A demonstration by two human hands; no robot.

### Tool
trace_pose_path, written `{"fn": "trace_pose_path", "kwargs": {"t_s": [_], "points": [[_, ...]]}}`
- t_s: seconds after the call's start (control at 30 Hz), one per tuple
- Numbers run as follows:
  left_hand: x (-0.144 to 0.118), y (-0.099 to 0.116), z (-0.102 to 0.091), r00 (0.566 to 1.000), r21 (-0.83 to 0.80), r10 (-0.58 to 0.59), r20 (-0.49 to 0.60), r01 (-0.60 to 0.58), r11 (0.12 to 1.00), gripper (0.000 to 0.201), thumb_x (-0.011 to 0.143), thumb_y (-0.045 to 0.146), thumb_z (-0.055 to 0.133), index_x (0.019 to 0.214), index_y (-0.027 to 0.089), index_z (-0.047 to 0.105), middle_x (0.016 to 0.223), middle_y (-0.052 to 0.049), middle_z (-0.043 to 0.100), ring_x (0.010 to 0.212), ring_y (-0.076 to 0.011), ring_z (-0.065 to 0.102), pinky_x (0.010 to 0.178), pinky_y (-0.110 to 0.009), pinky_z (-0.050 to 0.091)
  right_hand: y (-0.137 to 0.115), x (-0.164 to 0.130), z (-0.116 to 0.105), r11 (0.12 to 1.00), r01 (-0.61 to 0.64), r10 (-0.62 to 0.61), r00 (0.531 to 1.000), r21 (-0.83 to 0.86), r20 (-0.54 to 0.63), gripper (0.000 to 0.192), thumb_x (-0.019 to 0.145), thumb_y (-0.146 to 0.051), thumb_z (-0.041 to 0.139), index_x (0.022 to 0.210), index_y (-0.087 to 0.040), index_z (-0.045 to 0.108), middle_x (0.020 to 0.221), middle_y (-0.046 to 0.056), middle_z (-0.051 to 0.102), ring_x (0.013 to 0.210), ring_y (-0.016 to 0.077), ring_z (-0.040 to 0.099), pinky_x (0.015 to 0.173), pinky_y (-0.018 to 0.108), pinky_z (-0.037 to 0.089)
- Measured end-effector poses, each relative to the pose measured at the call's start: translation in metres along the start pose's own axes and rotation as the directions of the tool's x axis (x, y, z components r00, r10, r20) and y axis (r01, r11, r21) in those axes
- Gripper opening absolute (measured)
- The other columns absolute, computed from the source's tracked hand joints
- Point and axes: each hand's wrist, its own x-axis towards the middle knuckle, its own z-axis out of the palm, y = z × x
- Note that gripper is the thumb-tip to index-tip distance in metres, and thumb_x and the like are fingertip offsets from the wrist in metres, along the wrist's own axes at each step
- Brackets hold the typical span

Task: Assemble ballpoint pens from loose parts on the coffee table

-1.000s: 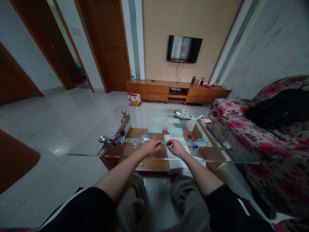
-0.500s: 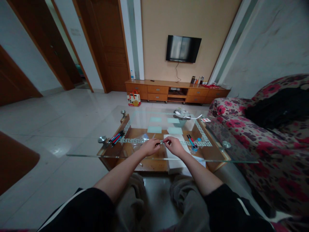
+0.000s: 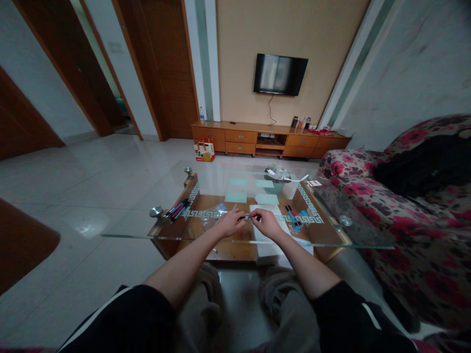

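My left hand (image 3: 230, 223) is closed in a pinch on a slim, dark, pen-like piece (image 3: 242, 218) above the glass table's near part. My right hand (image 3: 265, 221) faces it, thumb and forefinger pinched at the piece's right end; what sits in these fingertips is too small to make out. To the left lies a bunch of pens (image 3: 177, 210) with black, red and blue barrels. A smaller group of pens (image 3: 292, 215) rests right of my right hand, beside small blue round items (image 3: 303, 213). A clear plastic bag (image 3: 211, 215) lies left of my left hand.
The glass coffee table (image 3: 128, 236) has a projecting edge and metal knobs (image 3: 156, 212). A basket (image 3: 277, 184) with pale scraps shows near its far side, and a white box (image 3: 267, 252) below the glass. A flowered sofa (image 3: 368, 196) stands at the right.
Both hands stay almost in place. The fingertips have parted very slightly, and a little more of the small piece shows between them.
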Motion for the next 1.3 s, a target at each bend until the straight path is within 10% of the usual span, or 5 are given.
{"fn": "trace_pose_path", "kwargs": {"t_s": [1.3], "points": [[0.002, -0.007, 0.011, 0.988, -0.137, 0.156, -0.005, -0.155, 0.978, 0.019, 0.094, 0.021, 0.049, 0.103, 0.017, 0.065, 0.089, -0.005, 0.059, 0.083, -0.0176, 0.055, 0.079, -0.030, 0.045, -0.008, -0.002, -0.004, 1.000, -0.017, 0.016, 0.997, 0.020, 0.078, 0.018, 0.093, -0.030, 0.058, 0.087, -0.018, 0.070, 0.079, 0.003, 0.071, 0.069, 0.0144, 0.060, 0.067, 0.025, 0.043]]}}
